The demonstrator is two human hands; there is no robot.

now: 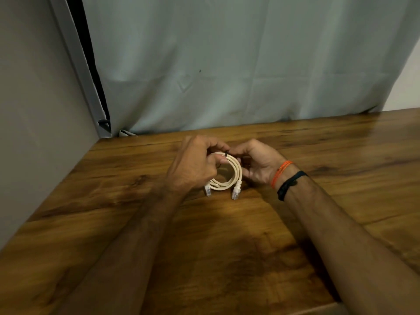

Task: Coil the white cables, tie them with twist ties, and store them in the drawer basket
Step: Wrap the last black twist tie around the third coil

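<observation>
Two hands (193, 167) (256, 163) hold one coiled cable (227, 176).

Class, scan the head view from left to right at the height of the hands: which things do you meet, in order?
Grey wall → left hand → coiled white cable → right hand → orange wrist thread → black wristband → bare wooden table.

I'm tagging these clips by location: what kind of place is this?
Probably a home or small office desk corner: a brown wood-grain tabletop, a pale grey-blue fabric curtain hanging behind it, and a plain grey wall on the left.
</observation>
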